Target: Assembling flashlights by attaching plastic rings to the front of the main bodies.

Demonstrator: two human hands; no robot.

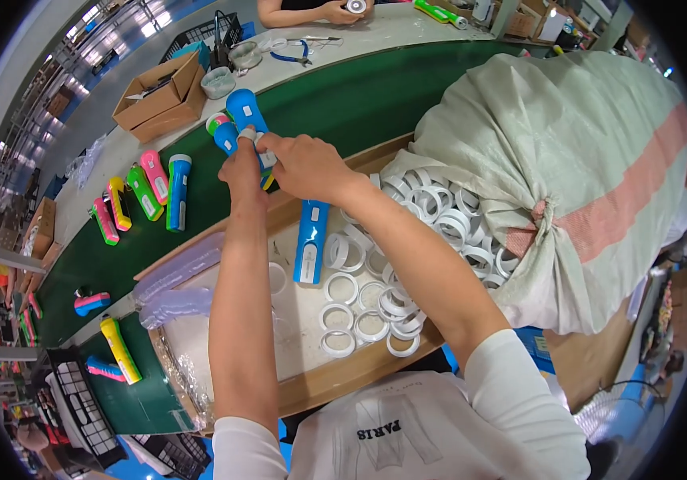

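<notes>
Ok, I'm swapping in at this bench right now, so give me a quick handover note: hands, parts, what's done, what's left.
Left hand and right hand: both closed on a blue flashlight held above the green belt.
Another blue flashlight lies in the wooden tray, beside loose white rings; more rings spill from the big sack.
Done, apparently: coloured flashlights lying on the belt.
Left: the flashlight in hand, the one in the tray, and many rings.
</notes>
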